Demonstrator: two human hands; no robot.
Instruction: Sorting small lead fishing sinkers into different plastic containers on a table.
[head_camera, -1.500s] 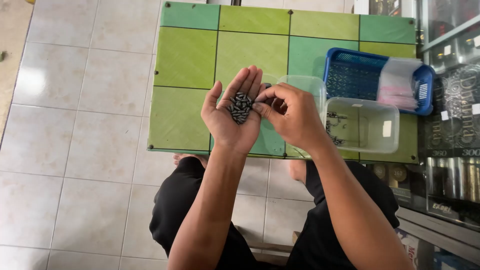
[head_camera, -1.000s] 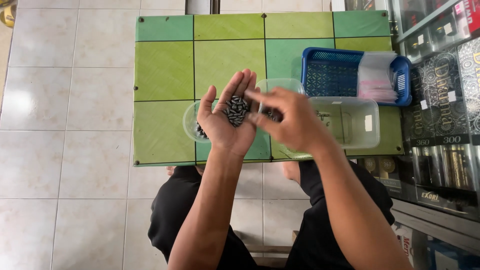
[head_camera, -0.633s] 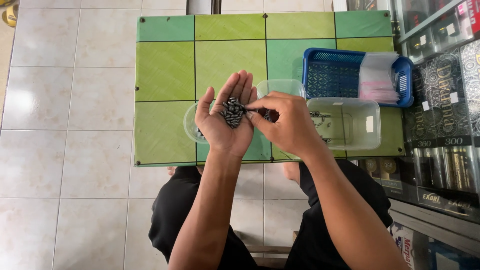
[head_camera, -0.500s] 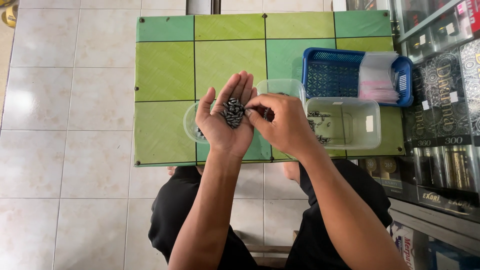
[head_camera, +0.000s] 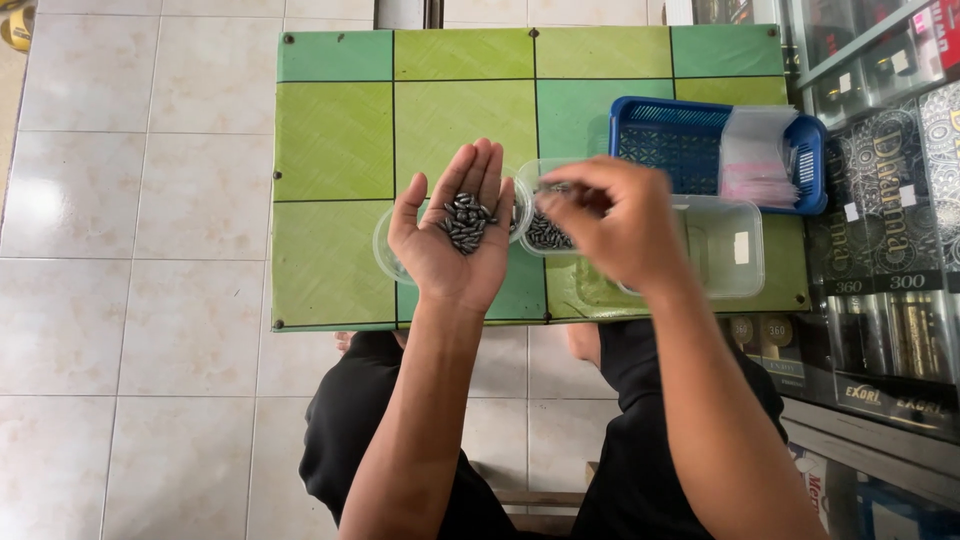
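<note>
Now the left hand (head_camera: 452, 235) is lying spread open, palm up, cradling a heap of small dark grey metal pellets (head_camera: 466, 220) over the green checkered table (head_camera: 335, 150). Just right of it, the right hand (head_camera: 615, 225) is pinching its fingertips together above a small clear plastic tub (head_camera: 546, 232) holding more pellets. Farther right are sitting a larger clear plastic container (head_camera: 725, 250) and a blue plastic basket (head_camera: 680, 140).

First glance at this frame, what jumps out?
The left hand, held palm up over the green checkered table, cups a small heap of dark oval pellets. The right hand pinches something small above a clear tub holding more pellets. A blue basket with clear bags sits at the table's far right.
</note>
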